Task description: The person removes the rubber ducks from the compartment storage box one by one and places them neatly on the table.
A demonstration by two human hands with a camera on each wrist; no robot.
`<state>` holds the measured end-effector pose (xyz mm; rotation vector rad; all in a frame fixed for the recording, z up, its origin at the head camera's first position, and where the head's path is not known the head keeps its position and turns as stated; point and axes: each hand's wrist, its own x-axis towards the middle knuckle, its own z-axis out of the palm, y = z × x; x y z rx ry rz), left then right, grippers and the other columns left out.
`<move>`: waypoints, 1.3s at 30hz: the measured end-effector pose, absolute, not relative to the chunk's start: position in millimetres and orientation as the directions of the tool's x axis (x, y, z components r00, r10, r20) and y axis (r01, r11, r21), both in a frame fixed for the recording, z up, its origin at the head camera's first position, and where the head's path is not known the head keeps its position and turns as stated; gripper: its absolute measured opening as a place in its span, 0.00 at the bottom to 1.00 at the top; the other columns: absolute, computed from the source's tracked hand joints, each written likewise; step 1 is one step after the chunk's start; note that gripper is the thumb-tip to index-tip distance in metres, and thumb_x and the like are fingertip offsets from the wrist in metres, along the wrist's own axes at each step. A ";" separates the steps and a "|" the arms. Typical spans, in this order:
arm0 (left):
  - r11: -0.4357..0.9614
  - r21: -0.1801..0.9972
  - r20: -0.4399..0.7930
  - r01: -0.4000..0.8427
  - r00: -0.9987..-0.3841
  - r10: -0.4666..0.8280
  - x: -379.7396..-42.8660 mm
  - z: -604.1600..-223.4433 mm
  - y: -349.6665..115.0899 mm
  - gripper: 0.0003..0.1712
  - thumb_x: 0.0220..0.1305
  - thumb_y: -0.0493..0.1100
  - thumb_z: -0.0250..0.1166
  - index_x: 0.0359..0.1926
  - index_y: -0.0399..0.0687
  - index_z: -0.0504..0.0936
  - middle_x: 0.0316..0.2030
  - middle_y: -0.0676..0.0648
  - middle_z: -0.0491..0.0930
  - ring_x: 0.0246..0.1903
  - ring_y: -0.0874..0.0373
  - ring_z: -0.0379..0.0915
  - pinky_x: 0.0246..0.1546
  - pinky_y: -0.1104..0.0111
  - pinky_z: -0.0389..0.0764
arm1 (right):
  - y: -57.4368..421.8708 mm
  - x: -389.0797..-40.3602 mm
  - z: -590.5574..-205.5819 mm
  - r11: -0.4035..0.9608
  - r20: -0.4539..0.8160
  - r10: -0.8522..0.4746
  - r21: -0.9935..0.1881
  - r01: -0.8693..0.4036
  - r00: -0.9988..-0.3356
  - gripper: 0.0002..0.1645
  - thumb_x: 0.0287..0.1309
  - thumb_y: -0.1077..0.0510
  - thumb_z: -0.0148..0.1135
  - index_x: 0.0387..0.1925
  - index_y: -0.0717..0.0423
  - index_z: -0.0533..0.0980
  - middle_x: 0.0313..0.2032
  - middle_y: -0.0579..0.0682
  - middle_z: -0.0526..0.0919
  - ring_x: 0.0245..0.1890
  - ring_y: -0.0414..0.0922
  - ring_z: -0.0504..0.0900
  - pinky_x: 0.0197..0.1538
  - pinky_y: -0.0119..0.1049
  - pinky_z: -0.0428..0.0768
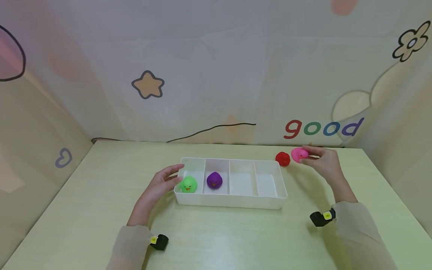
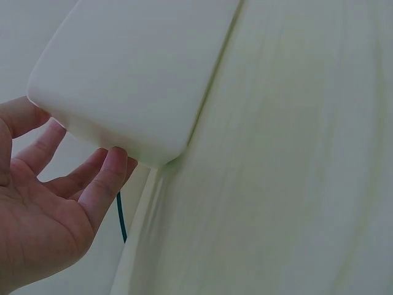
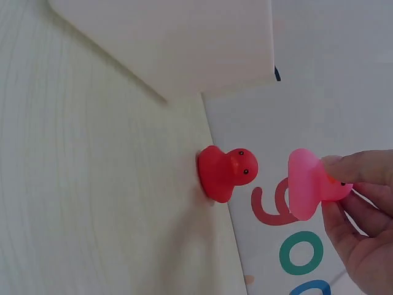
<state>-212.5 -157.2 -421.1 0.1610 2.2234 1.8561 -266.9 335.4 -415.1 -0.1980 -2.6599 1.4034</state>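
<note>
At the right, the right hand (image 1: pixel 322 161) pinches a pink rubber duck (image 1: pixel 298 154) between thumb and fingers, raised beside a red rubber duck (image 1: pixel 282 159). The red duck stands on the table just off the tray's far right corner. In the right wrist view the pink duck (image 3: pixel 305 184) shows its flat base toward the red duck (image 3: pixel 225 173). The left hand (image 1: pixel 165 181) holds the left end of a white divided tray (image 1: pixel 233 201), its fingertips at the rim and against the end wall (image 2: pixel 123 110).
A green rubber duck (image 1: pixel 188 184) sits in the tray's leftmost compartment. One compartment over is a purple rubber duck (image 1: pixel 214 180); the two right compartments hold nothing. A printed cloth (image 1: pixel 216 75) hangs behind the pale table (image 1: pixel 216 236).
</note>
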 end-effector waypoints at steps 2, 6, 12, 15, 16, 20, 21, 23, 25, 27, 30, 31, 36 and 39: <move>0.189 0.979 -0.114 -0.069 -0.965 0.235 -211.9 -420.5 -157.7 0.27 0.64 0.40 0.56 0.63 0.45 0.64 0.64 0.39 0.58 0.61 0.40 0.57 0.56 0.50 0.65 | 325.8 -258.8 -402.1 0.571 0.038 0.170 -0.818 0.067 -0.985 0.32 0.49 0.53 0.67 0.57 0.54 0.72 0.56 0.56 0.71 0.53 0.53 0.73 0.40 0.23 0.77; 0.196 0.978 -0.120 -0.074 -0.965 0.233 -211.2 -419.9 -158.8 0.27 0.64 0.40 0.56 0.63 0.45 0.64 0.64 0.39 0.58 0.61 0.40 0.57 0.56 0.50 0.65 | 315.2 -249.0 -385.5 0.597 0.034 0.127 -0.801 0.049 -0.991 0.31 0.51 0.59 0.66 0.57 0.64 0.69 0.55 0.66 0.71 0.52 0.60 0.73 0.39 0.24 0.77; 0.202 0.977 -0.117 -0.070 -0.966 0.232 -211.3 -420.6 -159.2 0.27 0.63 0.41 0.57 0.63 0.46 0.65 0.64 0.40 0.58 0.61 0.40 0.57 0.55 0.51 0.67 | 322.6 -260.8 -395.2 0.636 0.003 0.166 -0.764 0.105 -0.986 0.31 0.48 0.57 0.68 0.55 0.59 0.72 0.53 0.60 0.74 0.47 0.50 0.76 0.40 0.29 0.78; 0.201 0.977 -0.119 -0.072 -0.965 0.234 -211.5 -421.8 -159.0 0.27 0.63 0.42 0.58 0.63 0.46 0.65 0.64 0.40 0.58 0.61 0.40 0.58 0.55 0.52 0.67 | 324.3 -264.2 -398.6 0.651 0.002 0.168 -0.752 0.110 -0.986 0.30 0.47 0.57 0.69 0.54 0.59 0.73 0.51 0.62 0.74 0.49 0.53 0.74 0.41 0.35 0.79; 0.200 0.977 -0.119 -0.072 -0.964 0.236 -211.5 -422.2 -159.0 0.27 0.63 0.42 0.58 0.63 0.46 0.65 0.64 0.41 0.58 0.61 0.41 0.58 0.55 0.52 0.68 | 323.7 -263.9 -398.4 0.653 0.005 0.155 -0.751 0.099 -0.988 0.30 0.48 0.59 0.68 0.54 0.61 0.73 0.51 0.63 0.74 0.49 0.56 0.73 0.42 0.37 0.79; 0.191 0.979 -0.116 -0.071 -0.965 0.237 -211.1 -422.9 -158.4 0.27 0.63 0.42 0.58 0.63 0.46 0.65 0.64 0.40 0.58 0.61 0.41 0.58 0.56 0.51 0.66 | 321.2 -264.1 -397.8 0.691 0.022 0.127 -0.720 0.072 -0.992 0.27 0.50 0.64 0.64 0.54 0.66 0.71 0.50 0.68 0.74 0.51 0.61 0.72 0.44 0.39 0.79; 0.187 0.980 -0.115 -0.071 -0.965 0.237 -211.0 -422.9 -158.2 0.27 0.63 0.42 0.58 0.63 0.46 0.65 0.64 0.40 0.58 0.61 0.41 0.58 0.56 0.51 0.65 | 320.7 -264.5 -398.1 0.699 0.025 0.126 -0.711 0.071 -0.992 0.26 0.50 0.65 0.64 0.53 0.67 0.72 0.50 0.68 0.75 0.50 0.61 0.72 0.44 0.40 0.79; 0.184 0.980 -0.113 -0.070 -0.965 0.237 -210.6 -422.5 -158.1 0.27 0.63 0.42 0.58 0.63 0.46 0.65 0.64 0.40 0.58 0.61 0.40 0.57 0.57 0.50 0.64 | 320.8 -265.8 -398.6 0.714 0.022 0.110 -0.697 0.064 -0.994 0.26 0.51 0.66 0.62 0.54 0.69 0.70 0.50 0.69 0.74 0.51 0.62 0.71 0.47 0.43 0.77; 0.182 0.981 -0.112 -0.069 -0.965 0.238 -210.4 -422.0 -158.1 0.27 0.63 0.42 0.58 0.63 0.46 0.65 0.64 0.40 0.58 0.61 0.40 0.57 0.57 0.49 0.64 | 319.9 -267.5 -399.6 0.720 0.005 0.133 -0.687 0.094 -0.991 0.25 0.52 0.67 0.61 0.54 0.68 0.71 0.50 0.68 0.74 0.51 0.61 0.71 0.46 0.45 0.77; 0.184 0.980 -0.113 -0.069 -0.965 0.237 -210.5 -421.5 -158.2 0.28 0.63 0.42 0.58 0.63 0.46 0.65 0.64 0.40 0.58 0.61 0.40 0.57 0.57 0.49 0.64 | 319.8 -269.1 -400.8 0.715 -0.024 0.144 -0.688 0.121 -0.989 0.25 0.53 0.67 0.60 0.55 0.68 0.70 0.51 0.68 0.74 0.51 0.60 0.70 0.48 0.46 0.76; 0.188 0.980 -0.112 -0.068 -0.965 0.238 -211.2 -421.1 -157.9 0.28 0.63 0.42 0.58 0.63 0.46 0.65 0.64 0.41 0.58 0.61 0.41 0.57 0.57 0.51 0.65 | 319.4 -270.1 -401.9 0.712 -0.040 0.151 -0.688 0.136 -0.988 0.26 0.52 0.68 0.60 0.55 0.68 0.69 0.51 0.69 0.73 0.51 0.61 0.68 0.49 0.48 0.75; 0.190 0.979 -0.113 -0.068 -0.965 0.237 -211.3 -421.0 -157.8 0.28 0.62 0.42 0.58 0.63 0.46 0.65 0.65 0.41 0.58 0.61 0.41 0.57 0.57 0.51 0.65 | 319.6 -270.8 -402.7 0.711 -0.042 0.152 -0.690 0.139 -0.988 0.26 0.52 0.68 0.60 0.55 0.68 0.69 0.51 0.69 0.73 0.51 0.61 0.68 0.50 0.49 0.74; 0.190 0.980 -0.111 -0.066 -0.965 0.237 -211.7 -421.2 -158.2 0.28 0.63 0.42 0.58 0.63 0.46 0.65 0.65 0.41 0.58 0.61 0.41 0.57 0.56 0.51 0.65 | 319.9 -273.7 -405.9 0.711 -0.050 0.139 -0.690 0.135 -0.989 0.27 0.52 0.68 0.60 0.55 0.69 0.69 0.52 0.71 0.71 0.52 0.63 0.66 0.52 0.51 0.72; 0.189 0.980 -0.105 -0.061 -0.966 0.237 -211.8 -421.8 -158.5 0.27 0.63 0.41 0.58 0.63 0.46 0.65 0.64 0.40 0.58 0.61 0.41 0.58 0.57 0.51 0.65 | 319.0 -275.0 -405.4 0.712 -0.068 0.138 -0.686 0.147 -0.988 0.27 0.52 0.69 0.60 0.56 0.69 0.68 0.52 0.70 0.71 0.52 0.63 0.66 0.53 0.51 0.72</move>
